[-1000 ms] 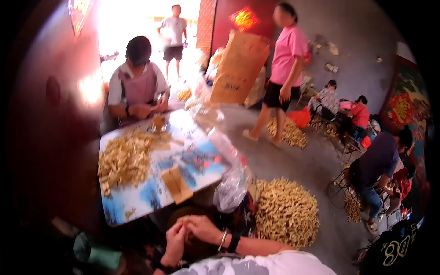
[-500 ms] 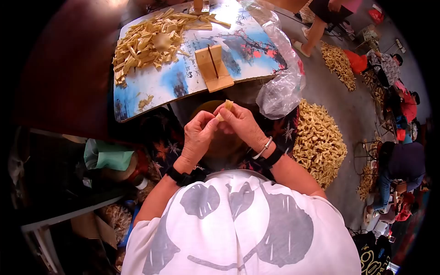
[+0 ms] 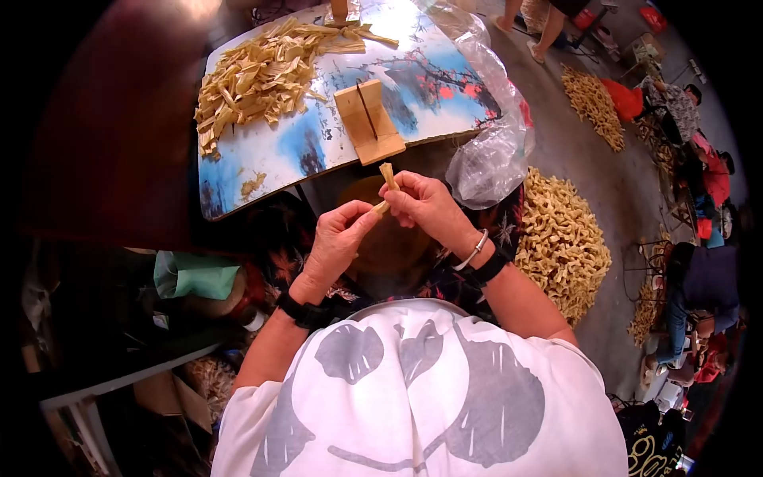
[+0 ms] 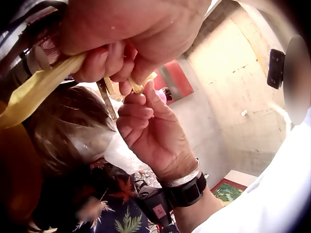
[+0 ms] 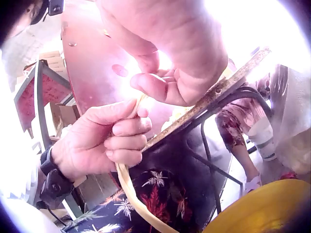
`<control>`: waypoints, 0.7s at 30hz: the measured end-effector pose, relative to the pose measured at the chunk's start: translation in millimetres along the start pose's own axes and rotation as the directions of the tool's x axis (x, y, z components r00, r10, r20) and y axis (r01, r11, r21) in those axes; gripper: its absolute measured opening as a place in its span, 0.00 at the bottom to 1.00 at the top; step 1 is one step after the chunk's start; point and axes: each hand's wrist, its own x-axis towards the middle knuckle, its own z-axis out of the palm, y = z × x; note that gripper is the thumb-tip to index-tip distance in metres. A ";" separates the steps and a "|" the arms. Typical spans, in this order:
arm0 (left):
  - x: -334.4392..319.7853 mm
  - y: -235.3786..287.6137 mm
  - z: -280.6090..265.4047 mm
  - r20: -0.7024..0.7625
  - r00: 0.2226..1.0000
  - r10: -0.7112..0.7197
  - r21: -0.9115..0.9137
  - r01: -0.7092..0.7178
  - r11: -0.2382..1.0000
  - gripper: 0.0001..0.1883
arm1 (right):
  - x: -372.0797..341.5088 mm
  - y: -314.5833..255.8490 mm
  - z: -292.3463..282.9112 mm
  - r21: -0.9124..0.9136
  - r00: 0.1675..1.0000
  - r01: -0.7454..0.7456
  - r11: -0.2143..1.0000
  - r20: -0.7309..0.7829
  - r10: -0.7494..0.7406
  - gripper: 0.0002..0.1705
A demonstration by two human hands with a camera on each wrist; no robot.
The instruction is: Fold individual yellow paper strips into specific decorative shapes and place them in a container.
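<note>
Glare from ahead whitens the far end of the printed surface (image 3: pixel 306 147), while the space beneath falls into shadow. The head view is crisp at the centre, its edges curved and corners black. The left wrist view washes out the white shirt (image 4: pixel 272 179); the right wrist view is overexposed, with a hot spot on the pinkish panel (image 5: pixel 90 63).

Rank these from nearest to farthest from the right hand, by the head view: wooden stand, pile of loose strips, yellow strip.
1. Yellow strip: nearest, held in the right hand.
2. Wooden stand: ahead, at the near edge of the table.
3. Pile of loose strips: farthest, on the table's far left part.
</note>
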 end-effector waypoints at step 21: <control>147.0 32.9 -36.3 -0.197 0.886 0.420 0.482 -0.286 0.828 0.09 | 125.0 -19.8 -27.7 -0.616 0.787 0.273 0.739 -0.299 -0.540 0.08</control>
